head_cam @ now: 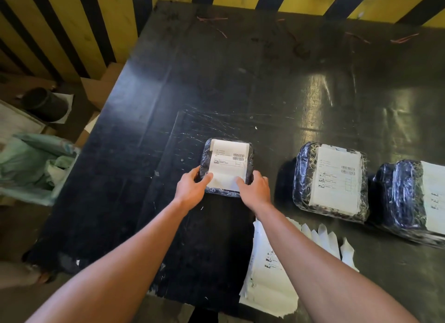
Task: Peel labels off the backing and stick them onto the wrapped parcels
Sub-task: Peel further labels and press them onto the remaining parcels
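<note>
Black desk (pixel 168 86). Centre parcel (pixel 227 193), label (pixel 227 163) on top. Left hand (pixel 192 185) at its 7 o'clock corner, right hand (pixel 255 187) at 5 o'clock; each grip loose, fingers spread, pressing the label's near edge. Label sheets (pixel 269 284) at 5 o'clock.

Packing or dispatch area, scuffed black worktable (pixel 216 81), hazard-striped yellow-black wall (pixel 72 21), wrapped labelled parcels (pixel 331 181), cardboard boxes (pixel 98 86)

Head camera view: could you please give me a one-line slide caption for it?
Both hands, left hand and right hand, press a label onto a wrapped parcel on the black table.
</note>
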